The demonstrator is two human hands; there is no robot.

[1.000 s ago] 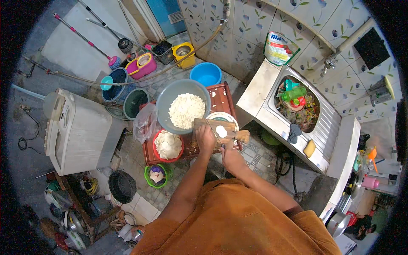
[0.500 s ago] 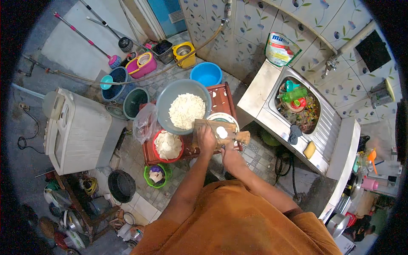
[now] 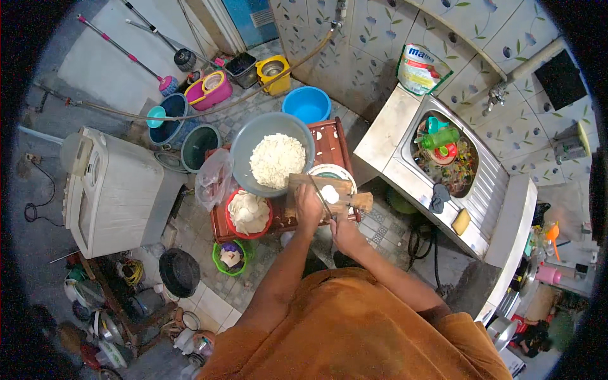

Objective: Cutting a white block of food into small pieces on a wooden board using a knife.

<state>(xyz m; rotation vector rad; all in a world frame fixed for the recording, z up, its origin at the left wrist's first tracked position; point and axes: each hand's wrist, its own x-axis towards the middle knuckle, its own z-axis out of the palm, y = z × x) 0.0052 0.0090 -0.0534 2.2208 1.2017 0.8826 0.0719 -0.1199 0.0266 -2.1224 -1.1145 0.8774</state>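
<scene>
My right hand (image 3: 348, 235) is closed round the handle of a knife (image 3: 322, 195). Its thin blade slants up and left across a wooden cutting board (image 3: 346, 185), close beside the fingers of my left hand (image 3: 308, 206). That left hand is curled down on the board's left part, and whatever its fingers press is hidden. White slices (image 3: 329, 194) lie on the board right of the blade. Beyond the board, a large grey basin (image 3: 242, 155) holds a heap of white cut pieces (image 3: 276, 159). A red bowl (image 3: 271, 223) of larger pale pieces (image 3: 248, 212) stands to the left.
The board rests over a round white-rimmed container (image 3: 350, 174) on a low red-brown table (image 3: 339, 142). A clear plastic bag (image 3: 214, 180) and green basket (image 3: 248, 258) are leftward. A blue basin (image 3: 307, 104) stands behind; a steel sink (image 3: 465, 107) with dishes is at right.
The knife's blade has shifted and shows more clearly between my left hand and the slices. Both hands stay in nearly the same place, and the whole view has moved slightly.
</scene>
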